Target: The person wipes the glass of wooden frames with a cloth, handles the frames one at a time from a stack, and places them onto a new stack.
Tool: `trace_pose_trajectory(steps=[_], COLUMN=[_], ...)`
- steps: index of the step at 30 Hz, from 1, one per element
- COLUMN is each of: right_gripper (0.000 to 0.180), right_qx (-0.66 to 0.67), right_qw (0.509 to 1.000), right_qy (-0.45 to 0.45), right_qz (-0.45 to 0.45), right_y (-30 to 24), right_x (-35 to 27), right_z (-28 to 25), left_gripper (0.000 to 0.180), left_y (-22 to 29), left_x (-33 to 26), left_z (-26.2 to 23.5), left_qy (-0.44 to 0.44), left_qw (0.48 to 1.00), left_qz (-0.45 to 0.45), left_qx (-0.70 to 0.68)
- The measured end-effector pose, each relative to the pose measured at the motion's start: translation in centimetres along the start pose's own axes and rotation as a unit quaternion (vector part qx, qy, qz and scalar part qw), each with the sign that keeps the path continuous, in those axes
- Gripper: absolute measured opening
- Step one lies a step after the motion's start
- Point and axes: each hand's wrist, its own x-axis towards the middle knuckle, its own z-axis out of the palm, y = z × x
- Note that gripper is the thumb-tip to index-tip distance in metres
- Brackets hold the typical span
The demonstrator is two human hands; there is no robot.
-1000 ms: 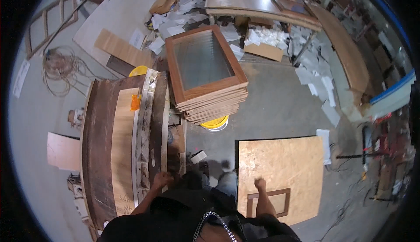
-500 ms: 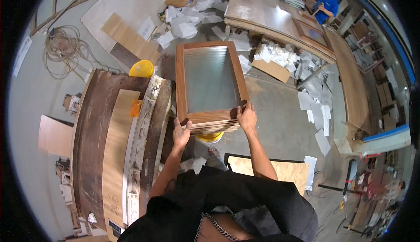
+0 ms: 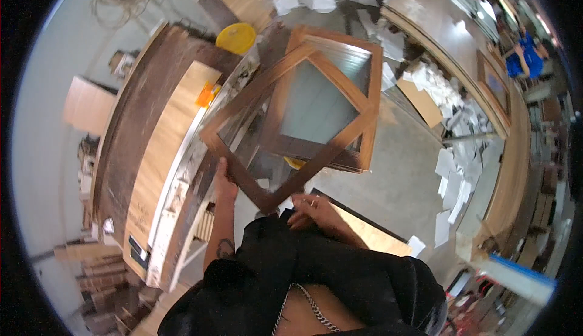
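An empty wooden frame, brown and rectangular, is tilted with one corner toward my body. My left hand grips its near left side, thumb up along the wood; the other fingers are mostly hidden. Close to the frame's near corner is my right hand, its fingers apart and slightly bent, somewhat blurred. Whether it touches the wood is hard to make out. Beyond and partly beneath the held frame lies a stack of wooden frames, with a greyish glass panel showing through the opening. A yellow bucket shows a little under the stack.
On the left stands a long dark bench with a pale board and an orange object. A yellow lid is at its far end. To the right are a worktable, a paper-filled carton and a person in blue.
Both hands have left the stack's near edge and come back toward my body. A wooden frame is now raised and turned cornerwise. The whole view has swung round.
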Motion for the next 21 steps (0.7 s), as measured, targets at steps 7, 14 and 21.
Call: trace_pose_trajectory(steps=[7,14,21], right_gripper=[0.055,0.047,0.047], right_qx=[-0.492,-0.396,-0.141], right_qw=[0.729,0.829,0.947], right_qy=[0.422,0.332,0.288], right_qz=[-0.221,-0.215,-0.031], right_y=[-6.5,-3.2,-11.9], right_x=[11.3,18.0,13.8], right_z=[-13.8,-19.3,-2.2], left_gripper=[0.034,0.043,0.031], left_y=[1.0,2.1,13.7], left_x=[-7.9,-5.8,-4.6], left_z=[-0.7,-2.1,-12.1], left_qy=[0.046,0.099,0.075], left_qw=[0.993,0.937,0.98], left_qz=[0.03,0.225,0.119], left_qx=[0.107,0.248,0.138])
